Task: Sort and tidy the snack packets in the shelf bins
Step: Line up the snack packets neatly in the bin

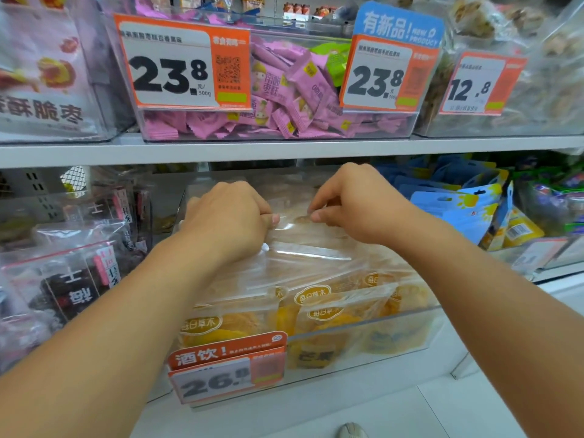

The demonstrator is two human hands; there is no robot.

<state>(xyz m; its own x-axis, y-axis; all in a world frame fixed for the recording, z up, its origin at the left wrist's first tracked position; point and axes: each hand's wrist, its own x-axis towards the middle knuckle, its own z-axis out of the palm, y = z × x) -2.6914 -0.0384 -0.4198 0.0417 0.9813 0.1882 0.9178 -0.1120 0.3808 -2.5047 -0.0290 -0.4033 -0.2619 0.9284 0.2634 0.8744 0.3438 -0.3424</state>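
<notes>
Both hands reach into the clear plastic bin (410, 330) on the lower shelf, the one fronted by an orange price tag reading 26.8 (227, 369). The left hand (226, 216) has its fingers curled over the top edge of a clear snack packet (303, 245) standing at the back of that bin, thumb tip pressed against the film. The right hand (354, 203) pinches the same packet's top edge between thumb and curled fingers, just beside the left hand; the two thumbs nearly meet above the middle of the bin. Towards the front of the bin, more transparent packets of yellow dried fruit with oval gold labels (316, 311) stand upright in rows, leaning slightly.

Left of the bin lie clear zip bags of dark fruit with black and pink labels (72, 279). Right of the bin hang blue and yellow pouches (464, 210). Above the bin, on the white shelf board (221, 150), sits a clear box of small pink wrapped sweets (284, 99) carrying two orange tags marked 23.8 (180, 63). A white shoe tip (352, 431) shows below the bin at the lower edge of view.
</notes>
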